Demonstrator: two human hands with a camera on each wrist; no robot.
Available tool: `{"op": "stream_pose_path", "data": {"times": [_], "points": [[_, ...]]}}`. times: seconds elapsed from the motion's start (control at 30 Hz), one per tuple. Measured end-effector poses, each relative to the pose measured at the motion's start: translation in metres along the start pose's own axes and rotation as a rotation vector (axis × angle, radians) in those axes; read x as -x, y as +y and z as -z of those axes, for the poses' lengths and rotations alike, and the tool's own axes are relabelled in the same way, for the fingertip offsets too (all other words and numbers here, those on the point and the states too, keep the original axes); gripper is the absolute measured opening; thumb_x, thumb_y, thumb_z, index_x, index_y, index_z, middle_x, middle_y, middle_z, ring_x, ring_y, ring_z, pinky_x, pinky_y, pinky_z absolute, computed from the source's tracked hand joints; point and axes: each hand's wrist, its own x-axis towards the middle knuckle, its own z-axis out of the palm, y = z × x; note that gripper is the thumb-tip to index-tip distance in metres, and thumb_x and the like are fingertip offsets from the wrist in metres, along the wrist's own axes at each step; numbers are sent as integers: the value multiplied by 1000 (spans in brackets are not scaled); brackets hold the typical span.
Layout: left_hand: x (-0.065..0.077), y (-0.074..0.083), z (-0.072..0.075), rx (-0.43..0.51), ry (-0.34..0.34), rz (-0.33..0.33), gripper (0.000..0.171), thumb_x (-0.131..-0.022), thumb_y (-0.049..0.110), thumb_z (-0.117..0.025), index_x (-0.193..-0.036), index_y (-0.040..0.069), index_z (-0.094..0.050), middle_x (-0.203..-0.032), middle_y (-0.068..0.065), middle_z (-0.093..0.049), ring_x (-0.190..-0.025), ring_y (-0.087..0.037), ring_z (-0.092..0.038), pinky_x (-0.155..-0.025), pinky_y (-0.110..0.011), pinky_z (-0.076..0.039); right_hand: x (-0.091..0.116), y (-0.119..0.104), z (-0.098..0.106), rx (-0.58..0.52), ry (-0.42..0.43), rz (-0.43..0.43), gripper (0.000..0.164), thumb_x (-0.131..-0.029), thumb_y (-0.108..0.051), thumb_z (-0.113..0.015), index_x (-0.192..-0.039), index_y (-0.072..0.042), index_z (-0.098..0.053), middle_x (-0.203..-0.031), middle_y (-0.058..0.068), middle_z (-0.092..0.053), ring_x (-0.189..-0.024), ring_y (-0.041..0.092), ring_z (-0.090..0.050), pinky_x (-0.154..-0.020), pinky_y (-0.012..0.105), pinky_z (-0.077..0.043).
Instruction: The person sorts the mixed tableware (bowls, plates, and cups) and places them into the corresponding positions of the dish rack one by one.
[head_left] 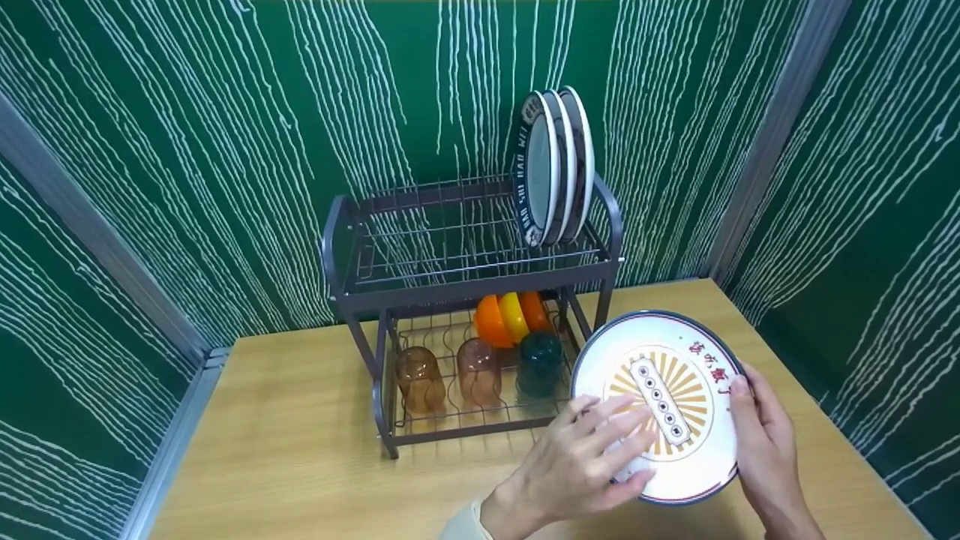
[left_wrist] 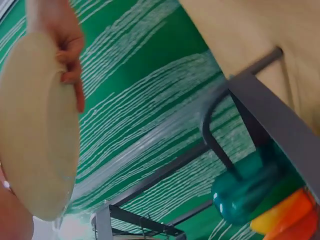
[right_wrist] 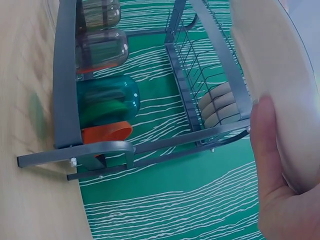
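A white plate [head_left: 679,480] with a dark blue rim, orange rays and red characters is held up, tilted, at the front right of the head view. My right hand [head_left: 769,439] grips its right edge, the thumb on the printed face and the fingers behind. Across the lower left of that face lies my left hand [head_left: 574,461], its fingers spread and slightly blurred. The left wrist view shows the plate's pale back [left_wrist: 30,135] with the right hand's fingers [left_wrist: 72,75] on it. In the right wrist view, the right hand [right_wrist: 280,200] holds the plate's edge.
A two-tier dark dish rack [head_left: 465,289] stands on the wooden table [head_left: 262,420]. Several upright plates [head_left: 538,172] fill its upper right. Below are orange and yellow bowls [head_left: 491,319], an amber glass [head_left: 420,382], a pink glass [head_left: 478,375] and a teal glass [head_left: 538,367]. Green walls enclose the table.
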Motion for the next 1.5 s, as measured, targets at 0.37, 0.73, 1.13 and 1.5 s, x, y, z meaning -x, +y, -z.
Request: {"op": "stream_pose_path", "data": {"times": [0.37, 0.73, 1.13, 1.5], "points": [[13, -5, 5, -128, -180, -136, 42, -99, 35, -47, -139, 23, -49, -143, 2, -45, -134, -17, -36, -109, -32, -30, 4, -11, 0, 118, -90, 31, 60, -99, -48, -36, -151, -20, -24, -144, 14, -33, -107, 12, -49, -81, 9, -47], [20, -13, 9, -255, 84, -257, 28, -98, 26, -52, -122, 21, -65, -126, -1, -61, -117, -20, -56, -99, -33, -44, 6, -28, -8, -163, -255, 13, 57, -102, -41, -35, -151, -19, -21, -151, 11, -21, -114, 7, -49, -92, 12, -42], [23, -13, 10, -196, 170, -182, 35, -93, 28, -61, -127, 19, -62, -131, -2, -57, -123, -22, -52, -99, -32, -44, 12, -41, -20, -239, -307, 184, 53, -104, -39, -16, -150, -13, -20, -140, 5, -37, -117, 10, -51, -96, 18, -43], [18, -15, 14, -128, 250, -142, 34, -89, 19, -66, -123, 18, -65, -131, -3, -57, -122, -23, -52, -101, -34, -43, 10, -34, -23, -381, -411, 389, 43, -106, -22, -18, -131, -3, -47, -115, 8, -55, -103, 15, -57, -85, 21, -48]]}}
